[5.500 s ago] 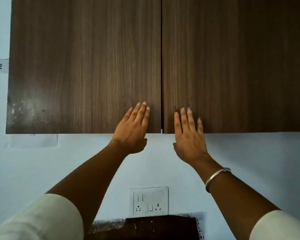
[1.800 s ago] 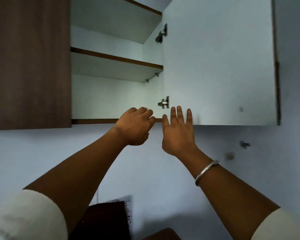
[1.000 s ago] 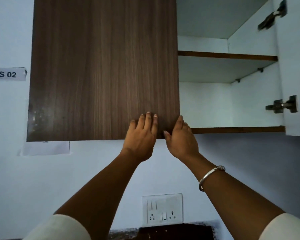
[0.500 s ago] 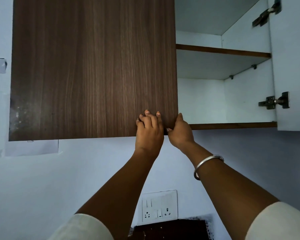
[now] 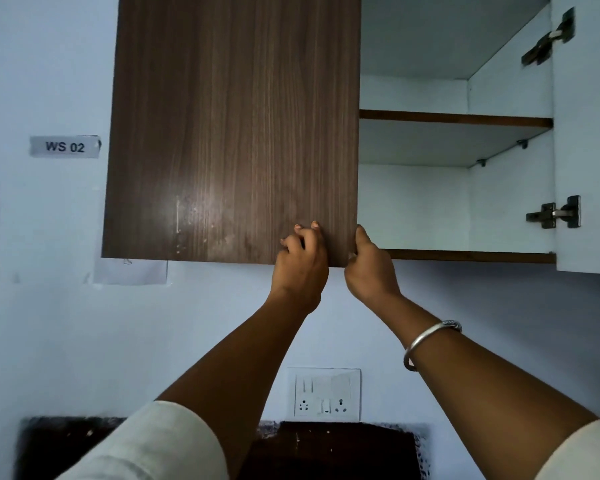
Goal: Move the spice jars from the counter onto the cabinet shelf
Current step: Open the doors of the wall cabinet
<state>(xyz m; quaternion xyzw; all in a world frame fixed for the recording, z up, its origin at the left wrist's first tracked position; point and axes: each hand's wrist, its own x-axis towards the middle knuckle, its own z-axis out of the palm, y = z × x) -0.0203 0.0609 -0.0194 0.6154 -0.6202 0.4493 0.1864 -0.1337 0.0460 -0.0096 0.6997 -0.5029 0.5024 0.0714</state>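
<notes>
A wall cabinet hangs above me. Its left door [image 5: 229,133], dark wood, is closed. My left hand [image 5: 302,261] presses curled fingers on that door's lower right corner. My right hand [image 5: 368,265] grips the same door's right edge, thumb on the edge. The right door [image 5: 586,133] stands swung open, its white inside and two hinges showing. Behind it the white middle shelf [image 5: 454,119] and bottom shelf [image 5: 465,255] hold nothing. No spice jars are in view.
A switch and socket plate [image 5: 324,394] sits on the pale wall below the cabinet. A "WS 02" label [image 5: 65,146] and paper sheets are stuck to the wall on the left. A dark backsplash edge [image 5: 343,445] shows at the bottom.
Both doors were closed at first; the right door has since swung open. In the last second my left fingers curled on the left door's corner and my right hand took its edge.
</notes>
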